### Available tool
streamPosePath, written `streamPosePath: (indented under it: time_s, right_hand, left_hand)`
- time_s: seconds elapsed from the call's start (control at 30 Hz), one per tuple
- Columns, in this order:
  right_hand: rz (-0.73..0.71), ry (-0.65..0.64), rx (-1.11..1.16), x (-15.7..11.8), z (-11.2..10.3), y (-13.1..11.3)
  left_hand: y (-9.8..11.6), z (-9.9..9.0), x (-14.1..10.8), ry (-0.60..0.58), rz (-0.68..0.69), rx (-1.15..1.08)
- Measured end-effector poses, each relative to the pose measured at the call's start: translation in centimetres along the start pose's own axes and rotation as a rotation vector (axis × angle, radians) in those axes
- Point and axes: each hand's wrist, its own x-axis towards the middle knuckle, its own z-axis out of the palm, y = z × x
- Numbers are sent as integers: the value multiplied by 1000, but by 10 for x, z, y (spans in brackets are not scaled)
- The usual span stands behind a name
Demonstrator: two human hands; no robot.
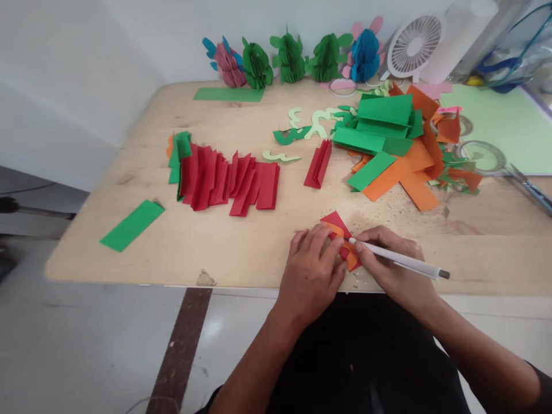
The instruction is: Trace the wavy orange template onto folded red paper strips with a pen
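Observation:
Near the table's front edge lies a red paper piece with an orange paper shape on top of it. My left hand rests over their left side, fingers spread and pressing both flat. In my right hand is a white pen, pinched between thumb and fingers, its tip at the edge of the orange shape. A folded red strip lies just beyond my hands. To the left stands a row of folded red papers.
Green folded papers and orange papers are heaped at the back right, beside scissors. Paper honeycomb figures and a small white fan line the wall. A green strip lies at the left.

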Motion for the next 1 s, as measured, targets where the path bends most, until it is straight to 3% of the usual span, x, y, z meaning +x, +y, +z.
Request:
streamPosePath:
  time_s: [0.47, 1.0]
  right_hand:
    - [66, -78, 60, 10, -5, 1]
    - [74, -63, 44, 2, -11, 2]
  left_hand:
    - [1, -2, 1, -3, 4, 8]
    - [0, 0, 1, 8, 12, -2]
